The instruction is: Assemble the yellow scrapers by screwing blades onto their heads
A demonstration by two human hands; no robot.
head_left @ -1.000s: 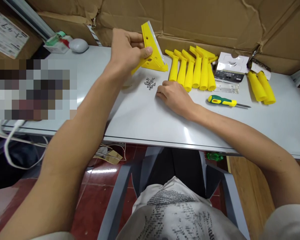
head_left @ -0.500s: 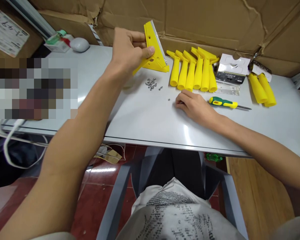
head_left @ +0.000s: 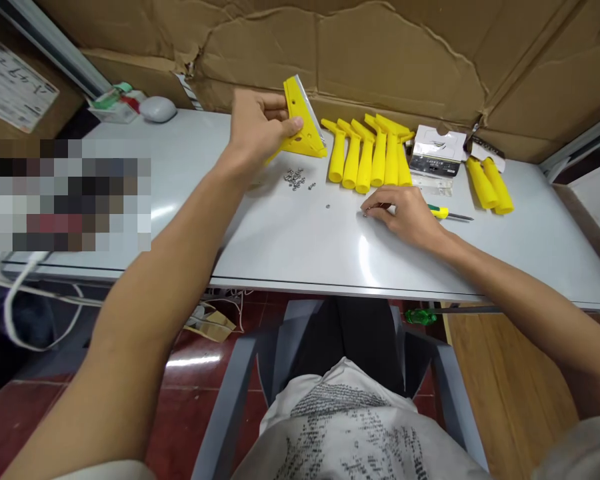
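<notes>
The left hand (head_left: 257, 127) is raised over the far side of the table (head_left: 290, 247), its fingers closed around a yellow scraper head (head_left: 303, 120). The thumb presses on the near face and the fingers wrap behind, so the head stands tilted, with its metal edge up and away from the person. Just below and to the right of this hand a small pile of screws (head_left: 295, 178) lies on the table, with a couple of stray screws (head_left: 327, 206) a little nearer the right hand.

The right hand (head_left: 405, 213) rests palm down on the table, fingers curled with the tips pinched at the surface on a small screw (head_left: 365, 213); whether it is actually gripped cannot be told. Just behind this hand lies a screwdriver (head_left: 445, 213), its handle partly hidden by the knuckles.

Beyond, a row of yellow handles (head_left: 367, 157) lies side by side, near the scraper head. A blade packet (head_left: 437, 152) and two more handles (head_left: 490, 183) lie to the right.
</notes>
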